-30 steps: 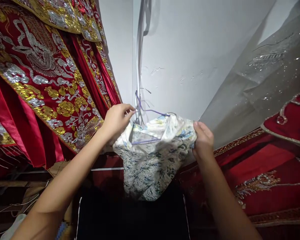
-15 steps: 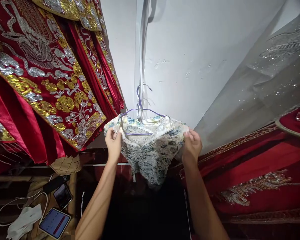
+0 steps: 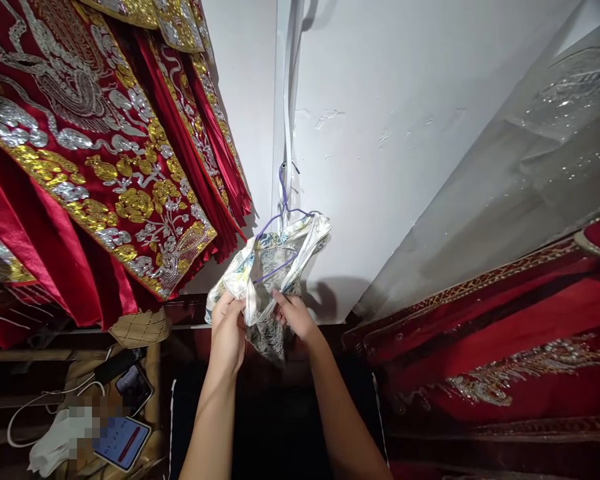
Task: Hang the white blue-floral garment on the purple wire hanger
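Left hand (image 3: 229, 328) and right hand (image 3: 294, 315) both pinch lower edge of printed garment (image 3: 269, 267) bunched on purple hanger (image 3: 283, 208); red robes (image 3: 95, 160) beside

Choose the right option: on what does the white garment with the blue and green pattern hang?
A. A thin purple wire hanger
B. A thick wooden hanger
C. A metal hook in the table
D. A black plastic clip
A. The patterned garment hangs on a thin purple wire hanger in front of the white wall, while the left hand and the right hand grip the cloth's lower part.
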`<state>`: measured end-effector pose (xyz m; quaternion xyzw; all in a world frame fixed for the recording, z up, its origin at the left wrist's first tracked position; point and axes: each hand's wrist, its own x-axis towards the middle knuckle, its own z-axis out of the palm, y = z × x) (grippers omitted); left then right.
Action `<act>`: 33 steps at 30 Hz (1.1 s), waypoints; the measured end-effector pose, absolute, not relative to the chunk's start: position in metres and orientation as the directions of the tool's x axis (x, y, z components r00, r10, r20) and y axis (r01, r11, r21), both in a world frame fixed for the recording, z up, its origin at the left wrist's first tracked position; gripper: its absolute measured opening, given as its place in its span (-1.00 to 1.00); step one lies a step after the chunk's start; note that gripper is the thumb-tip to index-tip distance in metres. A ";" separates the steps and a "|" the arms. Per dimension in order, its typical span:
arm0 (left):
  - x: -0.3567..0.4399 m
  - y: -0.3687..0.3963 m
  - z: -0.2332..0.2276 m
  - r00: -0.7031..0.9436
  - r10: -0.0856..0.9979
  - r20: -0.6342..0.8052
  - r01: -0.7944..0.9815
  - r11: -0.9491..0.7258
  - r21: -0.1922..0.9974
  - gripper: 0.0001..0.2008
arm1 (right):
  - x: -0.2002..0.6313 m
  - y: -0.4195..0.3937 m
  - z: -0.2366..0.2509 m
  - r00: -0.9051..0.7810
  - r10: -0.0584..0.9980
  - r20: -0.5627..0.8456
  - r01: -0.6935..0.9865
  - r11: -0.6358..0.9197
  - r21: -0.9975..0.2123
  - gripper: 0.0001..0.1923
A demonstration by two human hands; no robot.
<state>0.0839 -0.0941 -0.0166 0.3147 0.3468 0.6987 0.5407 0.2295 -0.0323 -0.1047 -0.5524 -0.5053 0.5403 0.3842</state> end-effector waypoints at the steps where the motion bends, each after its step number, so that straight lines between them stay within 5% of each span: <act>1: 0.082 -0.095 -0.017 -0.221 0.972 0.077 -0.520 -0.185 0.834 -0.67 | 0.228 -0.031 -0.107 -0.086 0.971 -0.222 0.176 -0.205 -0.963 -0.50; 7: 0.074 -0.094 -0.040 -0.232 0.939 0.255 -0.364 -0.327 0.872 -0.74 | 0.231 -0.064 -0.136 -0.024 0.969 -0.245 0.135 -0.240 -0.961 -0.56; 12: 0.086 -0.093 -0.089 0.044 0.988 0.149 -0.289 -0.131 0.948 -0.68 | 0.236 -0.088 -0.131 -0.124 0.957 -0.263 0.095 -0.253 -0.963 -0.51; 17: 0.108 -0.103 -0.123 0.063 0.981 0.186 0.046 -0.189 0.981 -0.63 | 0.240 -0.090 -0.115 -0.309 0.917 -0.254 0.093 -0.236 -0.967 -0.38; 21: 0.121 -0.100 -0.130 0.004 0.974 0.225 0.094 -0.225 0.970 -0.80 | 0.239 -0.095 -0.103 -0.338 0.909 -0.244 0.012 -0.255 -0.967 -0.36; 25: 0.121 -0.096 -0.134 0.018 0.960 0.279 0.138 -0.279 0.950 -0.94 | 0.248 -0.090 -0.081 -0.371 0.886 -0.277 -0.046 -0.315 -0.948 -0.44; 33: 0.108 -0.085 -0.139 0.169 0.905 0.391 0.321 -0.426 0.846 -0.89 | 0.263 -0.021 0.017 -0.549 0.816 -0.183 -0.220 -0.352 -0.910 -0.61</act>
